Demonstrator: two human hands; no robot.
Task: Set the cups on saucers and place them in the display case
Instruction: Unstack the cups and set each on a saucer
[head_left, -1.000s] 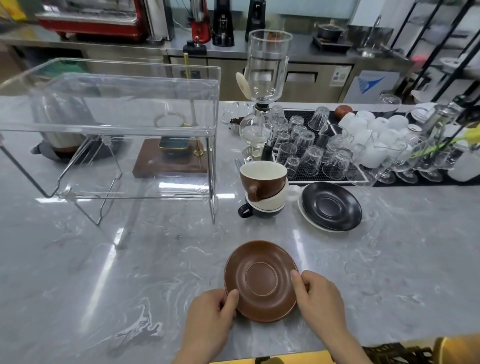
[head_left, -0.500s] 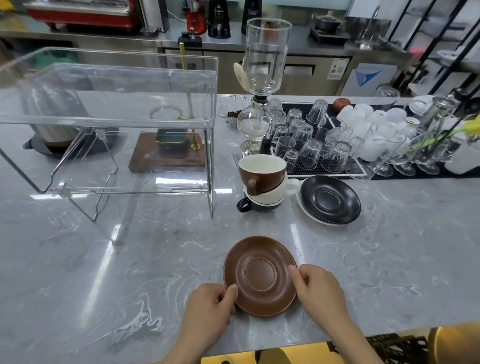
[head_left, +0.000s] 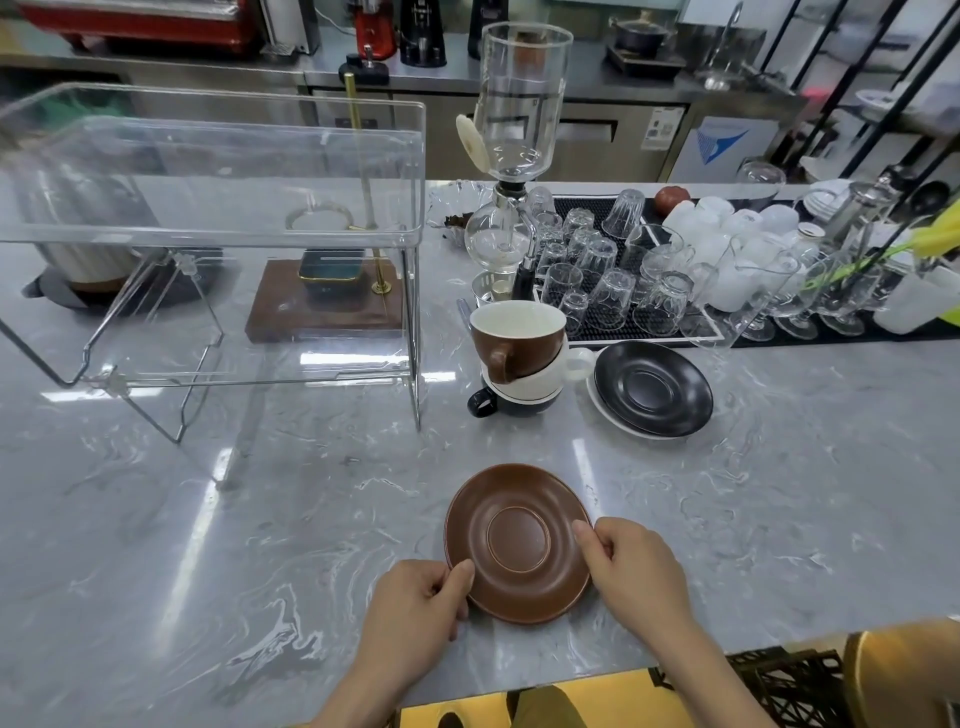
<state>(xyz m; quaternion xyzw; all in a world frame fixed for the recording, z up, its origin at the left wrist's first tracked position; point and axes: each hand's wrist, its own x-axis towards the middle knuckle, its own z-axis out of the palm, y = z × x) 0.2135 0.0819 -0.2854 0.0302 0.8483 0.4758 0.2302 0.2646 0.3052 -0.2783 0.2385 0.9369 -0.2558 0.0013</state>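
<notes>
Marble counter (head_left: 208, 519), brown saucer (head_left: 519, 540) between both hands' grip (rims pinched), left hand (head_left: 415, 608), right hand (head_left: 639, 566).

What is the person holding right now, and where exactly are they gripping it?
The brown saucer, by its rim: the left hand pinches the near-left edge and the right hand the right edge. It sits low over the marble counter.

Both forearms run off the bottom edge. The left hand (head_left: 415, 605) and right hand (head_left: 631, 569) cover bits of the brown saucer (head_left: 517, 543) rim. The display case (head_left: 208, 234) is cut off at the left edge, and the white saucer (head_left: 618, 421) mostly hides under the black saucer (head_left: 654, 387).
</notes>
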